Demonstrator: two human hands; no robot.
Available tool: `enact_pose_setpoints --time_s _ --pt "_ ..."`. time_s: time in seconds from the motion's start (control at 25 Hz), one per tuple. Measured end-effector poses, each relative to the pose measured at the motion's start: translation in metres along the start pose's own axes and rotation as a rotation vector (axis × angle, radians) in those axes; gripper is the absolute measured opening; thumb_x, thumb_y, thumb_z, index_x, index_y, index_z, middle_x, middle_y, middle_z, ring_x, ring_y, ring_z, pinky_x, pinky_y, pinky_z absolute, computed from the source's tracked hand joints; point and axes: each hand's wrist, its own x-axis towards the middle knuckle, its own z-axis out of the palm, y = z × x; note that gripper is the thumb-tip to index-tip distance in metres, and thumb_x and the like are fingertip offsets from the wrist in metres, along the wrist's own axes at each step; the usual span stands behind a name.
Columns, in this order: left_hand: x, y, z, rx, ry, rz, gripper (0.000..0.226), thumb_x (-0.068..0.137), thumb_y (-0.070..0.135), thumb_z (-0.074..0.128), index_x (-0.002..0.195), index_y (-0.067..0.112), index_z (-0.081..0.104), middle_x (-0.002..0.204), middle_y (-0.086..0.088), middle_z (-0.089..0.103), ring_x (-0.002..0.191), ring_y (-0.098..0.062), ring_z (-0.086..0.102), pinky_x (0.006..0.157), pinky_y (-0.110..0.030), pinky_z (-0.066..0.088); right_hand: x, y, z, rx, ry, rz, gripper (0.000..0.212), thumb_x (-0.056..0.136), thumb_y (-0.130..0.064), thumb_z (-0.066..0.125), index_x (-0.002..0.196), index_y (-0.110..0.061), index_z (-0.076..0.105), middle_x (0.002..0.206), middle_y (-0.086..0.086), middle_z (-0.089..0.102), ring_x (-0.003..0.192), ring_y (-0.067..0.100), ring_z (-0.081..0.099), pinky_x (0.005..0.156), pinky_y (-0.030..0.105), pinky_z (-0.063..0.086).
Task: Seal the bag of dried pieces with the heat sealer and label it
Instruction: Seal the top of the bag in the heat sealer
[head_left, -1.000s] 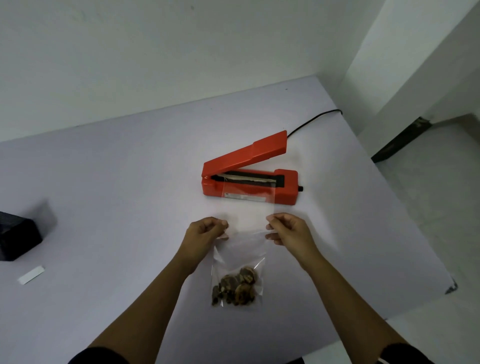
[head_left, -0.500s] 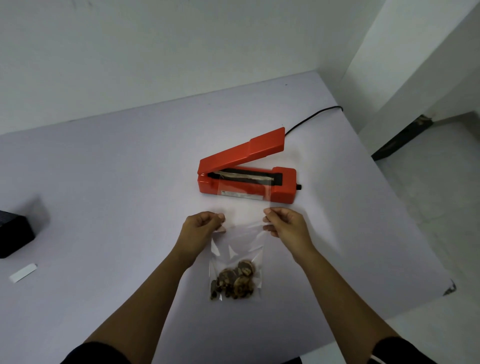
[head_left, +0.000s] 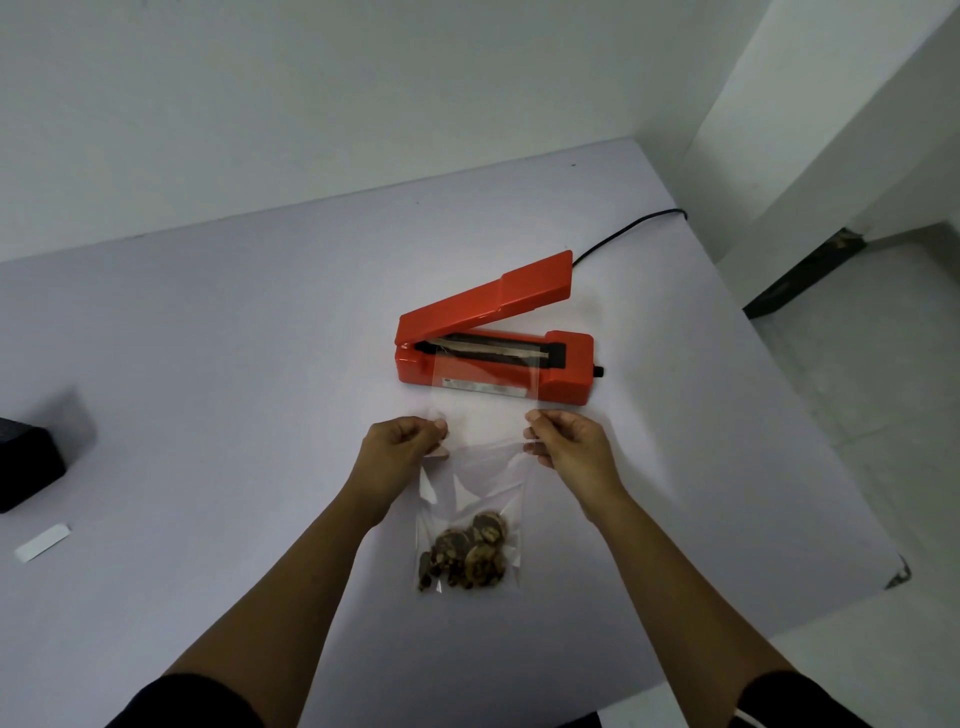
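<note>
**Clear film bag: handling at the sealer**

Clear plastic film formed the bag (head_left: 475, 467), which was thin, limp and light. It creased between the grips and would likely sag or fold if held at one side only. The dried pieces (head_left: 467, 558) lay bunched at the bottom end, nearest the person, and formed the only real weight. They looked brittle, so pressure there was best avoided.

The left hand (head_left: 400, 441) pinched the left edge of the bag, fingers closed on the film. The right hand (head_left: 566, 441) pinched the right edge in the same way. Both grips sat above the contents, on the empty upper part, holding the film taut across its width.

The open end of the bag reached forward over the front of the orange heat sealer (head_left: 493, 358), whose arm stood raised. The film appeared to lie on or just at the dark sealing strip; exact contact could not be judged.

The sealer stood on the pale bench (head_left: 234, 364). A white label (head_left: 42, 542) lay well apart at the left edge, near a black box (head_left: 26, 467).

Film this smooth was judged slippery; edge pinches gave the best control.
</note>
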Motion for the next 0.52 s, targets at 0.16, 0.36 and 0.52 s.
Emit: enact_pose_setpoints --time_s 0.16,0.36,0.52 --pt "0.001 -0.002 -0.001 -0.010 -0.006 -0.003 0.018 0.089 0.019 0.061 0.090 0.006 0.072 0.081 -0.003 0.070 0.059 0.003 0.063 0.055 -0.007 0.047 -0.013 -0.025 -0.003 -0.228 0.281 -0.285 0.019 0.091 -0.038 0.052 0.092 -0.021 0.059 0.085 -0.008 0.063 0.081 0.008 0.062 0.065 0.011 0.045" --pt "0.003 -0.001 -0.001 -0.018 -0.044 -0.012 0.018 0.088 0.019 0.062 0.089 0.006 0.074 0.080 -0.003 0.071 0.061 0.000 0.065 0.056 -0.009 0.047 -0.019 -0.098 -0.017 -0.298 0.574 -1.045 0.024 0.094 -0.015 0.046 0.107 0.003 0.056 0.103 0.014 0.062 0.099 0.015 0.057 0.089 0.013 0.044" --pt "0.003 0.000 0.000 -0.013 -0.050 -0.009 0.017 0.088 0.018 0.062 0.089 0.006 0.073 0.081 -0.003 0.071 0.061 0.000 0.065 0.055 -0.009 0.047 -0.008 -0.130 -0.017 -0.551 0.370 -1.167 0.034 0.096 -0.019 0.040 0.124 -0.003 0.052 0.129 0.014 0.057 0.124 0.022 0.049 0.106 0.035 0.040"
